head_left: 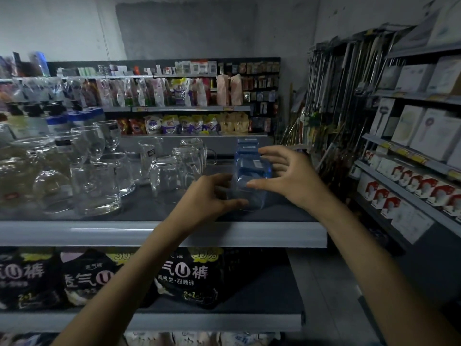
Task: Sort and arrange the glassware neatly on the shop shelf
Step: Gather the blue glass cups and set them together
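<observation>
A blue-tinted glass container (252, 176) with a white label stands at the right end of the dark shelf (159, 233). My left hand (209, 196) grips its lower left side. My right hand (287, 176) curves around its right side, fingers spread and touching it. Behind it stand more blue items (247, 144). To the left are clear handled mugs (184, 163), a tall tumbler (148, 156), stemmed glasses (99, 138) and wide clear tumblers (97, 188).
The shelf below holds dark packs with white lettering (184, 275). On the right, a side rack carries white boxes (429, 131) and red-and-white boxes (404, 186). Long-handled tools (334, 101) hang at the back right. Bottles with blue caps (74, 118) stand at the far left.
</observation>
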The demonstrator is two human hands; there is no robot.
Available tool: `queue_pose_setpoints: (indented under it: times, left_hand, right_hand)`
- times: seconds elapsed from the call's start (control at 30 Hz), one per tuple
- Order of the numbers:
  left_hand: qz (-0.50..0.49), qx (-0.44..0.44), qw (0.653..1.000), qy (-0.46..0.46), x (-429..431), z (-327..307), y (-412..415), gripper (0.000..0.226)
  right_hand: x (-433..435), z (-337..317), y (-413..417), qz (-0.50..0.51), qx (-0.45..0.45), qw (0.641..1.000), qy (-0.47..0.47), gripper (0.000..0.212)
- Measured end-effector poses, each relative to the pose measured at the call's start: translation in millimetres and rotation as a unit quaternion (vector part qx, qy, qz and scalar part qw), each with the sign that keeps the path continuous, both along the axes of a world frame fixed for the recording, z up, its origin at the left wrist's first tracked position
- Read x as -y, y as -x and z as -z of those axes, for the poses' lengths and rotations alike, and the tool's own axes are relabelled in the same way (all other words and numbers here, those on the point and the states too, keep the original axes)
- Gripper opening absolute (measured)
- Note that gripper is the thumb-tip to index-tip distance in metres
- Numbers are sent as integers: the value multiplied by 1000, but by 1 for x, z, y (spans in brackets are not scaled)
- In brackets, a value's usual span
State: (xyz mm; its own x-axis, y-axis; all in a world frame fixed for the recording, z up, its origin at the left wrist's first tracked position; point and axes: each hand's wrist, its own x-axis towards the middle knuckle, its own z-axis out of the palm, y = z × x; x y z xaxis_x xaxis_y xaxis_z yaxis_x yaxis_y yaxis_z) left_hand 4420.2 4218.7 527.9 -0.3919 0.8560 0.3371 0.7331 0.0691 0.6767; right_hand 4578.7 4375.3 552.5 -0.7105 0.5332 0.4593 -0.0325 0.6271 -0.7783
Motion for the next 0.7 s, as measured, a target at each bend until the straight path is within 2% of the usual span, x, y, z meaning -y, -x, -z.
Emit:
queue_pose_setpoints:
  times: [0.13, 0.23, 0.33, 0.4, 0.5, 0.6, 0.7]
  left_hand:
    - [-17, -18, 999, 22, -5, 4, 5, 35]
    - [-19, -12, 999, 23, -7, 6, 7, 54]
    - [-1, 98, 995, -16, -6, 0, 7, 81]
    - [-2, 135, 989, -54, -6, -9, 6, 75]
    - [16, 160, 984, -79, -15, -23, 6, 58]
    - [23, 202, 977, -67, -30, -27, 8, 74]
    - [32, 218, 974, -54, -41, -25, 11, 82]
  right_hand:
    - [0, 12, 11, 19, -9, 1000, -14, 79]
    - [-2, 18, 13, 17, -3, 1000, -18, 68]
    - [-6, 11, 8, -9, -12, 1000, 26, 46]
    - [-16, 1, 8, 18, -27, 999, 4, 31]
    - [-33, -6, 18, 53, 7, 998, -32, 37]
    - [-40, 0, 30, 53, 59, 997, -17, 45]
    - [-41, 7, 34, 39, 72, 997, -6, 45]
